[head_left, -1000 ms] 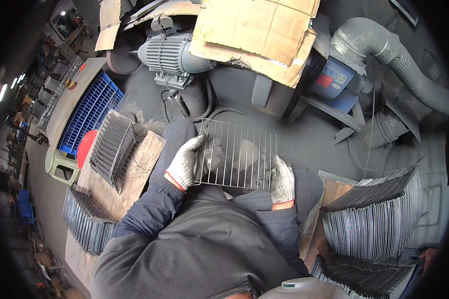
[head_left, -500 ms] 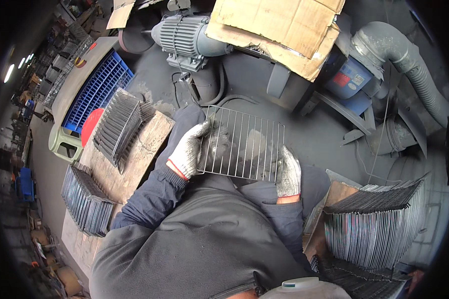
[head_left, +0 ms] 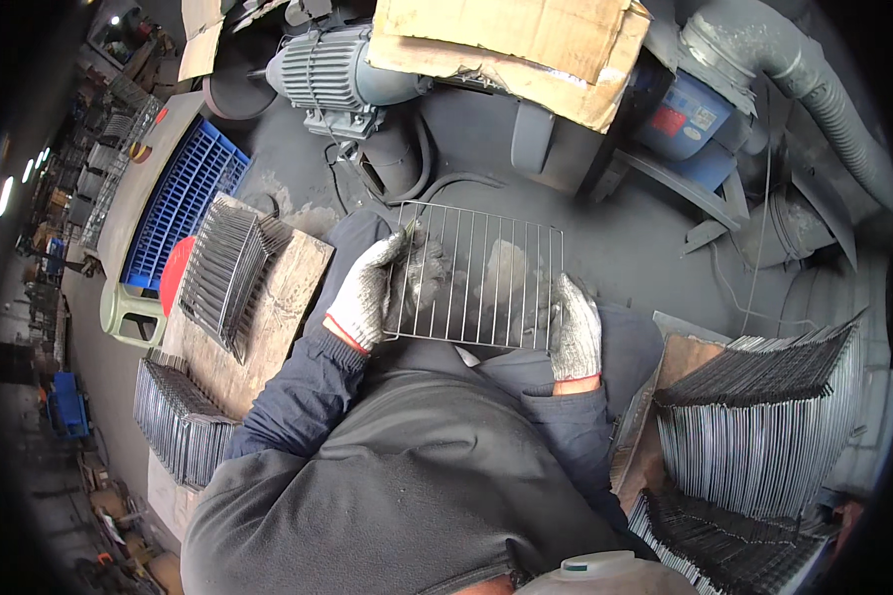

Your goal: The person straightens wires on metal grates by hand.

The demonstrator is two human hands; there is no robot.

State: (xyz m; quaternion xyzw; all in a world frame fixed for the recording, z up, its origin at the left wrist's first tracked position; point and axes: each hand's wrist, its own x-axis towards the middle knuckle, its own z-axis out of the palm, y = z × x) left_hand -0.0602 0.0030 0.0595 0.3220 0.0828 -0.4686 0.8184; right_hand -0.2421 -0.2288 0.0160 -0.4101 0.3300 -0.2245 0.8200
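A rectangular wire rack (head_left: 473, 278) of thin parallel metal rods is held over my lap, between my two gloved hands. My left hand (head_left: 365, 290), in a white knit glove with a red cuff edge, grips its left side. On the opposite side, my right hand (head_left: 574, 329), gloved the same way, closes on the rack's right edge. Through the rods, parts of the gloved fingers and my grey, dusty trousers show.
Wire racks (head_left: 230, 273) stand on a wooden board (head_left: 303, 288) at left, beside another stack (head_left: 181, 421). A large stack (head_left: 759, 436) is at right. Ahead are a grey motor (head_left: 322, 74), cardboard (head_left: 511, 45) and a duct pipe (head_left: 814, 89). A blue plastic crate (head_left: 184, 203) lies far left.
Both hands still hold the rack, which has barely shifted. The view has turned slightly, so the motor and cardboard appear further left and higher.
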